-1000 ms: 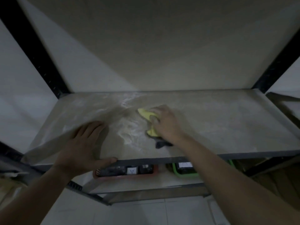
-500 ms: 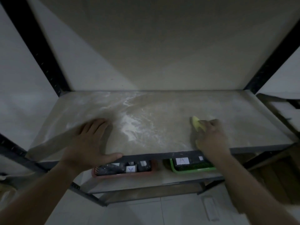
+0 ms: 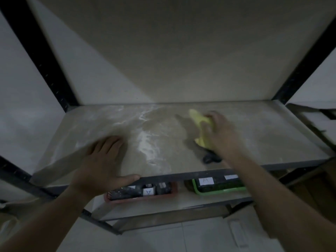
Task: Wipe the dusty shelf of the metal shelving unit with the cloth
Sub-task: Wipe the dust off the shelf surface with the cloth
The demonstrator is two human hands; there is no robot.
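The metal shelf (image 3: 263, 131) is a pale, dusty sheet with white streaks of dust across its left and middle parts. My right hand (image 3: 221, 133) presses a yellow cloth (image 3: 197, 118) onto the shelf right of centre; a dark corner of the cloth (image 3: 211, 158) trails behind my wrist. My left hand (image 3: 101, 164) lies flat on the shelf's front left, fingers spread, thumb along the front edge, holding nothing.
Black uprights (image 3: 41, 57) stand at the shelf's back corners, with a wall behind. On the lower shelf sit a red tray (image 3: 141, 197) and a green tray (image 3: 218, 189) with labelled items. Tiled floor lies below.
My right hand has swept the cloth from the middle to the front right edge, then back toward the rear centre-right. My left hand has stayed planted on the front left.
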